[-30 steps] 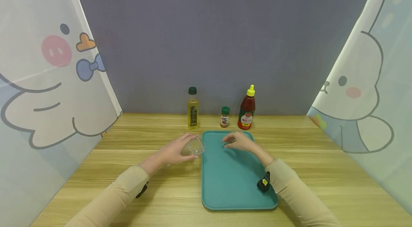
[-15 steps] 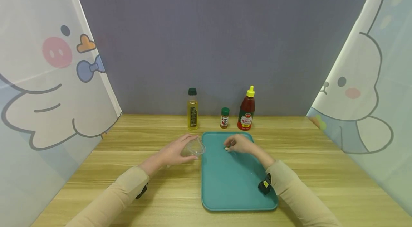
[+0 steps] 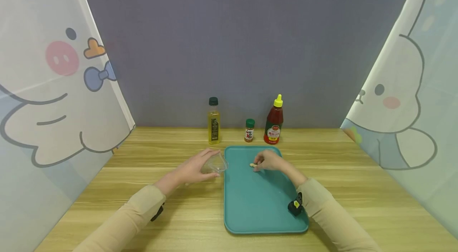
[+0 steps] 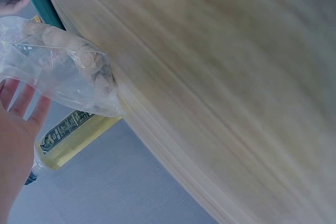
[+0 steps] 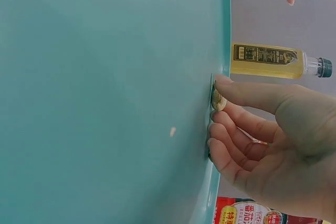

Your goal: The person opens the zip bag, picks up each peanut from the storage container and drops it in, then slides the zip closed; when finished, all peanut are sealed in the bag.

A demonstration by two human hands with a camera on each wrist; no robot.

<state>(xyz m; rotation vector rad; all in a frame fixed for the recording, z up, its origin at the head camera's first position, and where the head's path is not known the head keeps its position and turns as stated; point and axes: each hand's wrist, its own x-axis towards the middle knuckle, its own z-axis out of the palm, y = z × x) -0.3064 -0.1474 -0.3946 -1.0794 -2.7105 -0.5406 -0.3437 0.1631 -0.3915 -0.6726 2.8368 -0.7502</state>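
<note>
My left hand [image 3: 197, 167] holds a clear plastic bag [image 3: 217, 163] by its mouth, fingers on one side and thumb on the other, beside the tray's left edge. In the left wrist view the bag [image 4: 58, 61] bulges with tan lumps, blurred through the plastic. My right hand [image 3: 268, 160] is low over the teal tray [image 3: 262, 208], near its far end. Between its thumb and fingertips it pinches a small tan peanut [image 3: 253, 165]. From the right wrist, the peanut [image 5: 218, 100] shows partly, close to the tray surface, with the fingers [image 5: 231, 135] curled beside it.
Behind the tray stand an oil bottle [image 3: 214, 123], a small green-capped spice jar [image 3: 249, 130] and a red sauce bottle [image 3: 274, 123] with a yellow tip. A tiny pale speck [image 5: 172, 131] lies on the tray. A grey panel [image 3: 236, 45] rises behind the wooden table [image 3: 171, 212].
The peanut has come into view at my right fingertips, which have shifted slightly right and toward me over the tray. My left hand and the bag have stayed put.
</note>
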